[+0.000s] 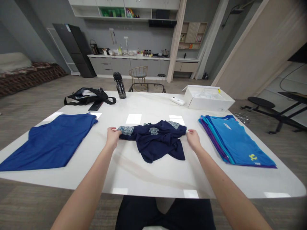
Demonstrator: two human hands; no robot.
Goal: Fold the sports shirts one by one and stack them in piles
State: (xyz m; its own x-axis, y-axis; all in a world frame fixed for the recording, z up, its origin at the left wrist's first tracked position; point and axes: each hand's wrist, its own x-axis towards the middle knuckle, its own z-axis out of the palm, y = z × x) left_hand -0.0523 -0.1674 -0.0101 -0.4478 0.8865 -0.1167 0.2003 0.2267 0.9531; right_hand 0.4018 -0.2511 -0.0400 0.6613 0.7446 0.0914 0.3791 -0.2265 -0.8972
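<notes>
A small navy shirt (159, 143) with patterned grey-blue shoulder patches lies rumpled on the white table (153, 182). Its left sleeve end is pinched between the thumb and fingers of my left hand (113, 136). On the opposite side, my right hand (193, 139) grips the edge of the other sleeve. The shirt is stretched sideways between both hands, its lower part folded over itself. To the left a blue garment (52, 140) is spread flat. A stack of folded blue and purple shirts (237, 137) sits to the right of my right hand.
At the table's back stand a black bag (88, 95), a phone (95, 105), a dark bottle (119, 85), a white handheld device (177, 101) and an open white box (209, 100). Beyond are a chair (139, 72) and a kitchen counter (129, 65).
</notes>
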